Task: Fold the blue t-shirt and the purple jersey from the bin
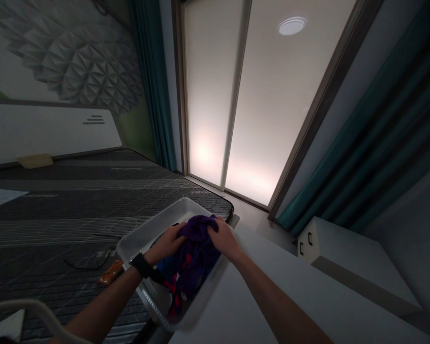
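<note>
A bunched purple cloth [199, 229] is gripped between my two hands, over a translucent plastic bin [138, 235]. My left hand [166, 243], with a dark watch on the wrist, is closed on its left side. My right hand [222, 236] pinches the cloth at the right, near the bin's far right rim. Below the hands, the purple fabric hangs into the bin over blue and red-and-black fabric [175, 286]. Whether these are separate pieces cannot be made out. The fingertips are partly hidden in the folds.
The bin straddles a dark striped mattress [75, 210] and a white surface [251, 282]. Beside it lie an orange packet [111, 272] and a thin black cord [89, 267]. A white drawer cabinet [358, 258] stands right, frosted sliding doors [265, 95] ahead, a pale curved tube [39, 308] lower left.
</note>
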The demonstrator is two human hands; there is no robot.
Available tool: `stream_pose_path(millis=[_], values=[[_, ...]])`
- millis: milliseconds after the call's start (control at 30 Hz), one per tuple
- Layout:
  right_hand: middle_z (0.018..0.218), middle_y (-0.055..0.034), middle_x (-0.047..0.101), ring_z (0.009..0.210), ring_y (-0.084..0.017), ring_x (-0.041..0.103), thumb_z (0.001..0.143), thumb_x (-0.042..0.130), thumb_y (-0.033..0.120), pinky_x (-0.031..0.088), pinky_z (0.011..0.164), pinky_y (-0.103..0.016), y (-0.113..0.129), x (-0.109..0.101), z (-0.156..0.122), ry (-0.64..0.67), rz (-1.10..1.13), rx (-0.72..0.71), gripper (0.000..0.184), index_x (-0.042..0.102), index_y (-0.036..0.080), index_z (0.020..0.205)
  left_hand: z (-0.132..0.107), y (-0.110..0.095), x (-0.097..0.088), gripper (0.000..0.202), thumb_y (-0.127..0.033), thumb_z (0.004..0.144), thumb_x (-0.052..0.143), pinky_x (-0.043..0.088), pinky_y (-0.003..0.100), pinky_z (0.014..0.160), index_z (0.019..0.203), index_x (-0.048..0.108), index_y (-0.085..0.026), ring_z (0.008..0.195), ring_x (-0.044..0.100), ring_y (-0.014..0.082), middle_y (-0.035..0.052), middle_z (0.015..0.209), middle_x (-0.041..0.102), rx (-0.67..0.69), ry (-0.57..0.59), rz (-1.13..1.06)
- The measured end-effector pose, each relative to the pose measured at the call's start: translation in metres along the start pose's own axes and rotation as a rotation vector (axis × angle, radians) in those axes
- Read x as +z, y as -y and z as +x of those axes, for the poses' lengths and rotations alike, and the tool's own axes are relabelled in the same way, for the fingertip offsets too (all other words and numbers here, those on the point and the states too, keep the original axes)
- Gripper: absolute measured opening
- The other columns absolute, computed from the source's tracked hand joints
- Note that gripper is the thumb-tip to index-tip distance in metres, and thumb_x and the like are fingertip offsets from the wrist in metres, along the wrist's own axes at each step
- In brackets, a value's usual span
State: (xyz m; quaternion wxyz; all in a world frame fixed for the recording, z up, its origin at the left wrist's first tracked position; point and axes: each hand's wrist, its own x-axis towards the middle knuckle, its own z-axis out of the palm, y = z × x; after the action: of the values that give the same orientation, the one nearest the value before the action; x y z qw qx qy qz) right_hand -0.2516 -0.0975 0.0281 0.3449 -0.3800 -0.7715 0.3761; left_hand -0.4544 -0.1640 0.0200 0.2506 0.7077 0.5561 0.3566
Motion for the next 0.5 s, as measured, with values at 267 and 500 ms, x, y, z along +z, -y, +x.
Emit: stream_pose_path(millis=[267, 500], values=[[0.121, -0.014, 0.062, 0.109, -0.029, 0.058, 0.075, 0.063, 0.027, 0.042, 0.091, -0.04, 0.013, 0.034, -0.024, 0.262, -0.338, -0.029, 0.065, 0.044, 0.018, 0.137, -0.003, -0.011, -0.005, 0.045, -0.031, 0.079, 0.057, 0.046, 0.042, 0.099, 0.121, 0.061, -0.017, 0.112, 0.061, 0.0281, 0.0072, 0.119, 0.068, -0.137, -0.135, -0.338], [0.089, -0.0032, 0.069, 0.086, -0.021, 0.062, 0.081, 0.047, 0.025, 0.047, 0.078, -0.032, -0.001, 0.009, 0.008, -0.316, 0.25, 0.163, 0.02, 0.063, 0.021, 0.091, -0.01, -0.01, -0.002, 0.075, -0.048, 0.079, 0.066, 0.035, 0.041, 0.11, 0.143, 0.038, -0.02, 0.129, 0.047, 0.0278, 0.0102, 0.143, 0.049, -0.017, 0.053, -0.096]])
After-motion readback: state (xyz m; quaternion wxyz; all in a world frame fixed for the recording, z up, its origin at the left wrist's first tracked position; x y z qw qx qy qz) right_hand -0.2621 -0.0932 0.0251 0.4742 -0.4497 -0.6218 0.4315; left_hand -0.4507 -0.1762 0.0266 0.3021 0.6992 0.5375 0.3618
